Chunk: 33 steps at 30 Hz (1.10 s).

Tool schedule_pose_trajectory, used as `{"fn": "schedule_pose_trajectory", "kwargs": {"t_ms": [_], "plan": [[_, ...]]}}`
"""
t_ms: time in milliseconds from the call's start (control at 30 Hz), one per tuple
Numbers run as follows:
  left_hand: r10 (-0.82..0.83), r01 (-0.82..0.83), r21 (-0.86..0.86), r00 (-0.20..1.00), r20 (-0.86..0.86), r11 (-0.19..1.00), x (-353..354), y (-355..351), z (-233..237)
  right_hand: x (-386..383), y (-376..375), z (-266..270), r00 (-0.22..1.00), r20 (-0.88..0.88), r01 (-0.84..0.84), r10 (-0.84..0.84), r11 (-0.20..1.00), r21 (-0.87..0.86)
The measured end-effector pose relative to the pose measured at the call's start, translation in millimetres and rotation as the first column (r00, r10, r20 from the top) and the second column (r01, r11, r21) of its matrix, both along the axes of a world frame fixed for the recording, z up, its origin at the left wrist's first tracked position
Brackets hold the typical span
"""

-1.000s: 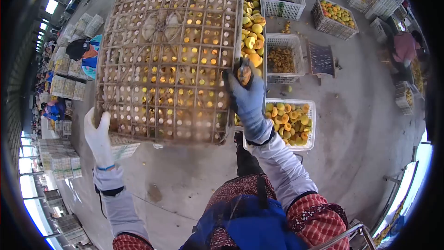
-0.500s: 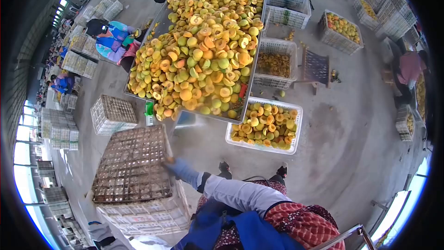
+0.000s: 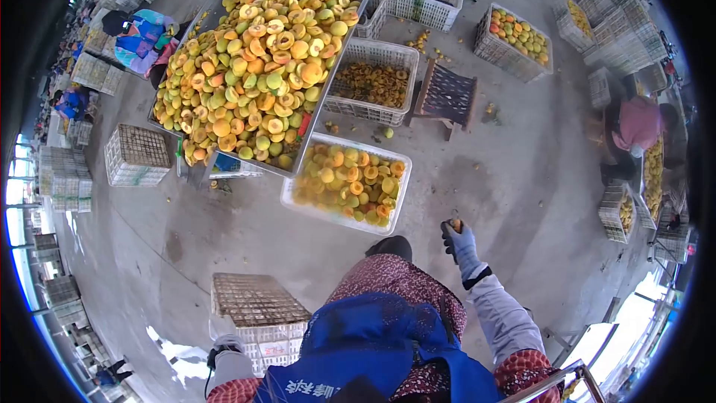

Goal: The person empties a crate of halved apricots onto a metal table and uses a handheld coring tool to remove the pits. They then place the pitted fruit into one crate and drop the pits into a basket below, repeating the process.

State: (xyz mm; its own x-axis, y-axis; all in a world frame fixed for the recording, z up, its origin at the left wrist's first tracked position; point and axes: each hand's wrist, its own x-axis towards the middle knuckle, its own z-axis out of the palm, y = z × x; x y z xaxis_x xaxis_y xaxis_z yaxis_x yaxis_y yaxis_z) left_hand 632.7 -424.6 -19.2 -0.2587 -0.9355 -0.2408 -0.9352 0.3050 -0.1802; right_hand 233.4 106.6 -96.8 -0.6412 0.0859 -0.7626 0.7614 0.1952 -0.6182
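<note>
Right hand [image 3: 462, 241] curled round a small brownish object [image 3: 456, 223]; left hand [image 3: 224, 345] beside a crate stack [image 3: 257, 297]

The right hand, gloved in blue-grey with dark fingertips, is out over the bare concrete floor [image 3: 537, 201], its fingers folded about the object, which is too small to identify. The left hand is low at the opposite side, close to the stack with a brown gridded top; how far its fingers are spread, whether it grips anything and whether it touches the stack, I cannot tell.

Ahead, a metal-edged table [image 3: 327, 97] carries a heap of yellow-orange fruit [image 3: 253, 52], many pieces halved. At its near corner a white basket [image 3: 332, 216] holds more halves. Beyond that stand a basket of brown pieces [image 3: 365, 110], a stool with a dark woven seat [image 3: 446, 97] and a crate of fruit [image 3: 507, 60]. A person in blue [image 3: 142, 41] is at the table's far left side.
</note>
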Motion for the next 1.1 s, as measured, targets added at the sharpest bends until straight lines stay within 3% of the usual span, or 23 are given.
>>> {"fn": "schedule_pose_trajectory", "kwargs": {"t_ms": [67, 100, 133, 167, 200, 267, 300, 333, 400, 433, 500, 567, 600, 633, 667, 700, 767, 800, 867, 900, 1000, 1100], "plan": [[0.017, -0.017, 0.017, 1.000, 0.016, 1.000, -24.3, 26.3, -31.5, -17.2, 40.4, 8.5, 0.999, 0.025, 0.032, -0.033, 0.999, 0.039], [-0.140, 0.137, -0.067, 0.989, -0.046, 0.988, -48.7, 44.5, -47.7, -27.0, 50.5, 10.1, 0.999, 0.032, 0.030, -0.031, 0.999, 0.036], [0.002, 0.015, 0.180, 0.995, -0.096, 0.984, -73.0, 56.1, -58.4, -38.7, 62.9, 11.3, 0.999, 0.041, 0.021, -0.023, 0.999, 0.039], [0.205, -0.173, 0.201, 0.967, -0.148, 0.964, -94.1, 68.0, -92.8, -50.0, 69.9, 9.9, 0.998, 0.070, 0.001, -0.002, 1.000, 0.018], [0.272, -0.136, 0.386, 0.905, -0.326, 0.912, -145.5, 95.3, -92.4, -61.9, 73.8, 8.1, 0.995, 0.097, -0.017, 0.017, 1.000, -0.006], [-0.007, 0.175, 0.359, 0.906, -0.423, 0.917, -183.2, 129.6, -154.0, -84.8, 85.2, 6.4, 0.983, 0.107, -0.144, 0.147, 0.989, -0.039], [-0.115, 0.255, 0.408, 0.934, -0.337, 0.877, -224.2, 156.6, -147.3, -95.1, 95.7, -0.4, 0.975, 0.111, -0.187, 0.191, 0.981, -0.051], [-0.041, 0.174, 0.557, 0.969, -0.242, 0.812, -279.7, 189.1, -111.1, -107.4, 105.0, -5.7, 0.966, 0.111, -0.227, 0.233, 0.972, -0.066], [0.033, 0.158, 0.679, 0.965, -0.261, 0.717, -326.6, 233.3, -100.6, -132.4, 126.4, -4.6, 0.959, 0.182, -0.201, 0.215, 0.975, -0.093], [-0.046, 0.222, 0.713, 0.965, -0.258, 0.665, -328.8, 255.0, -112.2, -140.0, 142.1, -3.2, 0.944, 0.240, -0.218, 0.226, 0.974, -0.057], [-0.294, 0.485, 0.666, 0.874, -0.386, 0.568, -342.0, 283.5, -154.3, -170.9, 168.9, -12.2, 0.926, 0.280, -0.258, 0.255, 0.966, -0.025], [-0.598, 0.790, 0.493, 0.604, -0.527, 0.364, -333.5, 296.4, -188.4, -200.0, 205.2, -27.7, 0.888, 0.063, -0.458, 0.455, 0.873, 0.168], [-0.501, 0.725, 0.551, 0.687, -0.527, 0.414, -354.7, 301.5, -175.7, -214.8, 230.6, -45.7, 0.832, -0.038, -0.523, 0.553, 0.806, 0.278], [-0.389, 0.649, 0.609, 0.761, -0.519, 0.456, -383.7, 308.3, -150.4, -214.7, 281.8, -114.6, 0.839, -0.123, -0.475, 0.531, 0.823, 0.310], [-0.265, 0.564, 0.666, 0.823, -0.503, 0.488, -417.5, 316.7, -117.5, -240.0, 282.8, -97.6, 0.927, -0.024, -0.362, 0.375, 0.908, 0.211], [-0.311, 0.612, 0.592, 0.785, -0.535, 0.525, -457.6, 322.3, -77.7, -274.7, 274.0, -68.8, 0.973, 0.087, -0.226, 0.216, 0.966, 0.127], [0.091, 0.364, 0.633, 0.818, -0.569, 0.683, -464.5, 318.9, -114.4, -337.5, 253.9, -36.5, 0.968, 0.249, -0.004, -0.006, 0.999, 0.038], [0.297, 0.212, 0.664, 0.769, -0.566, 0.717, -462.6, 324.5, -124.8, -355.8, 263.1, -51.3, 0.972, 0.232, -0.058, 0.049, 0.998, 0.031], [0.466, 0.051, 0.670, 0.680, -0.566, 0.740, -482.8, 342.2, -115.6, -406.8, 272.4, -100.7, 0.967, 0.179, -0.185, 0.181, 0.983, 0.008], [0.541, -0.028, 0.678, 0.627, -0.560, 0.735, -492.9, 347.9, -108.0, -438.0, 261.5, -93.4, 0.921, 0.256, -0.322, 0.293, 0.943, 0.079], [0.724, -0.131, 0.853, 0.603, -0.336, 0.505, -519.1, 362.0, -97.8, -529.1, 205.5, -43.0, 0.817, 0.277, -0.552, 0.506, 0.826, 0.118], [0.492, -0.014, 0.726, 0.744, -0.452, 0.688, -547.9, 347.5, -114.0, -600.2, 174.1, -24.2, 0.787, 0.240, -0.614, 0.568, 0.759, 0.216]]}}
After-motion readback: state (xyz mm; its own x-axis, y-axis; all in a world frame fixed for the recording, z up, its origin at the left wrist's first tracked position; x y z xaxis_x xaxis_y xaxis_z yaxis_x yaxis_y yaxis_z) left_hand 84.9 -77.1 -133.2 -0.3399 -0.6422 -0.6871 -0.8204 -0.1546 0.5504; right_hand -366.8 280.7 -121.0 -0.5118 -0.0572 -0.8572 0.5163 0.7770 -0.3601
